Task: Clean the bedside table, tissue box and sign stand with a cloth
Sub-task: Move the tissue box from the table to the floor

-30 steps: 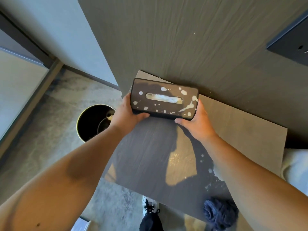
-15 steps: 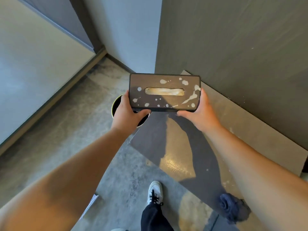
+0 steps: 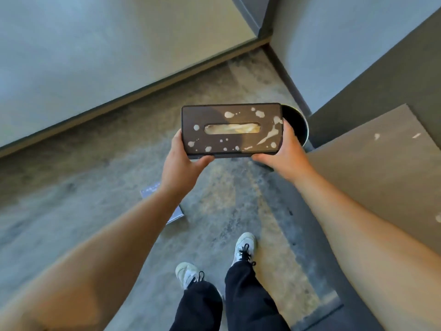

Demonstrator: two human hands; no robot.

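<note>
A dark tissue box spattered with pale blotches is held level in the air above the floor. My left hand grips its left end and my right hand grips its right end. A tissue shows in the slot on top. The bedside table with a few pale spots lies at the right edge. The cloth is out of view.
A round black bin stands on the floor behind the box, by the wall corner. A flat bluish card or sign lies on the floor under my left forearm. My two feet stand below. Walls run along the left and back.
Both hands have carried the tissue box left, off the bedside table and out over the floor. The view has swung left, so the table and cloth have slid out to the right.
</note>
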